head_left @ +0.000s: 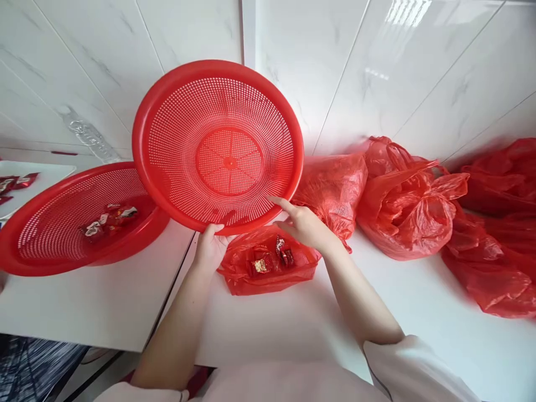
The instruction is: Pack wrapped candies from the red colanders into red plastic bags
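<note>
A red plastic mesh basket [229,162] is tipped up on its side, its wide mouth facing me. My left hand [210,248] grips its lower rim, the thumb laid over the edge. At the lower right of the rim is my right hand [304,223], index finger stretched over the edge into the basket and the other fingers partly hidden outside it. Just below the rim an open red plastic bag [268,285] stands on the table, with a few wrapped candies [285,252] in red and gold inside. Some small dark red patches show low in the basket; I cannot make them out.
To the left, a second red mesh basket [50,245] leans, holding several wrapped candies [111,220]. Behind it a clear plastic bottle [90,134] lies by the tiled wall. A white tray [50,170] carries more candies. Several filled red bags [410,212] crowd the right side.
</note>
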A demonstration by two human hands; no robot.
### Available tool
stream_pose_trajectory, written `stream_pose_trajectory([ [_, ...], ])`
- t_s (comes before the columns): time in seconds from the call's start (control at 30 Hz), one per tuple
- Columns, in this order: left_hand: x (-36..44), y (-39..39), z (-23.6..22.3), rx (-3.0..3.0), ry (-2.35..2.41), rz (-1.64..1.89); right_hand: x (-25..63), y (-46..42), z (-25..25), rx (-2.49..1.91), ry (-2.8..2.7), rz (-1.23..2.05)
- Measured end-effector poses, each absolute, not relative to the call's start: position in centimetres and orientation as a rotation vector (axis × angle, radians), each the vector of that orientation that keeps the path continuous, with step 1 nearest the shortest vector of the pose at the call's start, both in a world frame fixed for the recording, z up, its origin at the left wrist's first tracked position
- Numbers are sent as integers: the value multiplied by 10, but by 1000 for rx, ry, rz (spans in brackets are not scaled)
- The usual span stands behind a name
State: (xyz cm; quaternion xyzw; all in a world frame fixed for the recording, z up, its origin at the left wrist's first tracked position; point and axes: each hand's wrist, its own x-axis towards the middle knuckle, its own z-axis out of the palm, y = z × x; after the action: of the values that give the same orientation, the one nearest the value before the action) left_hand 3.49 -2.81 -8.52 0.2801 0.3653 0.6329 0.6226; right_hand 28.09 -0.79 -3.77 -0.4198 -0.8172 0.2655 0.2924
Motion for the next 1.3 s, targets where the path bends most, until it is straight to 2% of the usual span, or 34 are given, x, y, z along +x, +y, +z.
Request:
stream_pose_trajectory([
  [0.17,32,-38,-78,1007,780,1196,284,-2,-37,-1232,-1888,376],
  [0.23,27,-43,-68,1248,893,1129,294,-2,-32,-1299,-1743,321],
  [0.3,17,-46,-58,1460,1240,1201,305,-3,-25,-1333,-1645,295],
  [0.4,-8,-46,-48,1581,2021,1269,318,-6,-17,-1372,-1546,256],
  [0.47,-27,-43,-46,1498,2463,1149,322,-7,-13,-1395,-1513,226],
  [0.57,-52,-40,-51,1220,2798,907,325,-8,-10,-1393,-1500,185],
  [0.63,-63,-38,-57,1129,2814,898,325,-8,-9,-1377,-1509,163],
  [0.83,-66,-35,-70,1234,2644,1194,328,-8,-8,-1347,-1532,165],
  [1.03,-40,-26,-76,1492,2276,1350,327,-10,-5,-1336,-1529,214],
  [1.2,-14,-17,-90,1806,2082,1339,326,-18,2,-1246,-1565,288],
  [1.3,0,-14,-95,1892,2088,1120,324,-29,11,-1143,-1665,380],
])
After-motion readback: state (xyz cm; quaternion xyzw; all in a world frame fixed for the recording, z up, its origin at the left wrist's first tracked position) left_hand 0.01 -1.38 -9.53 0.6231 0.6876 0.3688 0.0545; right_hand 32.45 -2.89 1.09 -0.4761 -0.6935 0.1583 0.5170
